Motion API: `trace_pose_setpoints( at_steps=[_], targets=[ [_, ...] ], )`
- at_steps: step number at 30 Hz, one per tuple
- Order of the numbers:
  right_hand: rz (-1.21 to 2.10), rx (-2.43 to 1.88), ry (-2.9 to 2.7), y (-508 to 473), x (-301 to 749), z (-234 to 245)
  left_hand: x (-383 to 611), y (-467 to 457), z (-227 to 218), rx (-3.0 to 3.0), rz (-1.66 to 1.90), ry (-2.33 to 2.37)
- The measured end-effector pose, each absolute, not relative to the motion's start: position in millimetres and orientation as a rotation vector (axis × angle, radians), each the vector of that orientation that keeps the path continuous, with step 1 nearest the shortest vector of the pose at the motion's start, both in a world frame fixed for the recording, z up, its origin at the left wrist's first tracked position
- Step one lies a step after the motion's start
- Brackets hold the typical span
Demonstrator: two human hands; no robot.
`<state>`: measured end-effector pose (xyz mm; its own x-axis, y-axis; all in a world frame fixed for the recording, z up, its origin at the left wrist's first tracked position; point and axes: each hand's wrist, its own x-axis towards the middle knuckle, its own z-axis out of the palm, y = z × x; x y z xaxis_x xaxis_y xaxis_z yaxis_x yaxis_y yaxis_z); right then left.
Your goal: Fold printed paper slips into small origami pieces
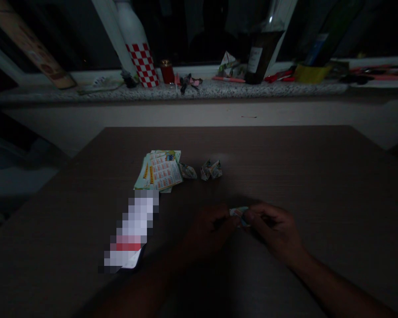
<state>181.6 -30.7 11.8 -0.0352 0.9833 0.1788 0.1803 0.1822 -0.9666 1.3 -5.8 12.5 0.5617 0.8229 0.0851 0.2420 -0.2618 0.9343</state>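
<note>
Between my two hands is a small piece of folded printed paper (240, 213), held just above the table. My left hand (212, 227) pinches its left edge between thumb and fingers. On the other side, the thumb and fingers of my right hand (275, 225) close on its right edge. Beyond my hands stand folded paper pieces (211, 170) of similar print, with another folded paper (187, 171) beside them. A stack of printed paper slips (164, 172) touches or nearly touches that one on its left.
A phone with a blurred lit screen (132, 229) lies left of my hands on the brown table (285, 163). Behind the table, a stone windowsill (119, 93) carries a red-and-white checked bottle (142, 62), a dark labelled bottle (257, 59), a red jar (166, 72) and pens.
</note>
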Motion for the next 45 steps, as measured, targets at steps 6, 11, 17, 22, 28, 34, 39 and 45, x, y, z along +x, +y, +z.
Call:
trace_pose_setpoints(
  at_steps=[6,11,17,22,28,34,39,45],
  targets=[
    [1.114,-1.173,-1.598,-30.5,184.3,10.1,0.6,-5.6,13.5,1.792,0.767,0.945],
    [1.179,-1.165,-1.71,-30.1,187.4,8.2,0.9,-6.6,14.8,1.71,0.859,0.889],
    [1.167,-1.137,-1.693,-30.1,187.3,8.6,0.7,-6.4,13.0,1.818,0.933,0.825],
    [1.129,-1.139,-1.632,-29.8,187.3,6.3,0.9,-7.5,13.1,1.852,0.959,0.826],
    [1.097,-1.173,-1.586,-30.9,187.5,2.9,1.2,-8.6,15.2,1.823,0.96,0.818],
    [1.026,-1.112,-1.66,-31.1,185.4,7.1,3.5,-9.8,15.2,1.651,0.923,0.871],
    [0.926,-1.043,-1.794,-30.5,182.6,11.9,5.6,-8.8,14.3,1.438,0.884,0.885],
    [0.875,-1.054,-1.797,-32.6,181.7,12.1,5.7,-8.8,15.7,1.357,0.909,0.862]
  ],
)
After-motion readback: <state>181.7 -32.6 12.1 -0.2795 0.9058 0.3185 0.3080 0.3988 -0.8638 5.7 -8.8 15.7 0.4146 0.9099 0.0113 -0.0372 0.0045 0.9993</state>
